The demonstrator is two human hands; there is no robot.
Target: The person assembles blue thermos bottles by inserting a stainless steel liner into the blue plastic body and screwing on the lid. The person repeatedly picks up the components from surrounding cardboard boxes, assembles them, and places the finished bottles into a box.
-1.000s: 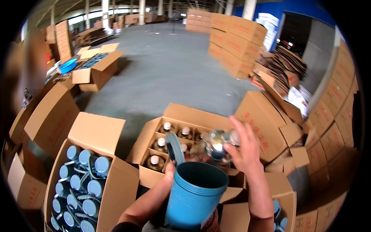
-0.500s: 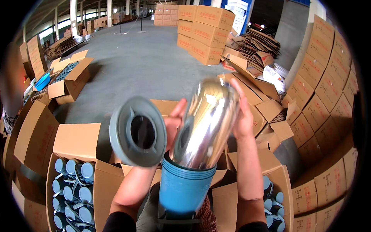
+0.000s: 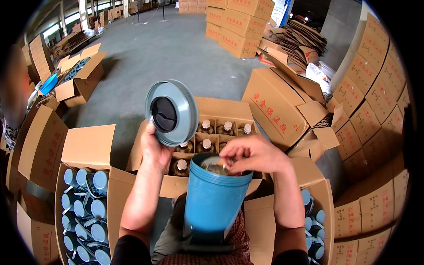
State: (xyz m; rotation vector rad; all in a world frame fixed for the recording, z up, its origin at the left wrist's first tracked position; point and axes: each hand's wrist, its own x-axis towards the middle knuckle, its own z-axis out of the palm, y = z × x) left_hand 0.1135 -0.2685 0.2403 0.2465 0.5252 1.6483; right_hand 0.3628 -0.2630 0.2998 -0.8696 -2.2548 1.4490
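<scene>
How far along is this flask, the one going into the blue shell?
Done, it seems: the shiny liner sits down inside the blue shell, only its top showing at the mouth. In hand: the right hand rests fingertips on that top, and the left hand holds the grey round cap up, off the shell. Left: the cap is not yet on, and more liners stand in the divided carton.

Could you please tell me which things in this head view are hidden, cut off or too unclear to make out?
- Silver liner in the blue flask shell: mostly hidden by the shell wall and the right hand.
- Shell base: hidden behind the person's lap.
- Left hand: its fingers are behind the grey lid.
- Blue parts in the right box: cut off by the cardboard flap.
- Figure at the left edge: blurred.
</scene>
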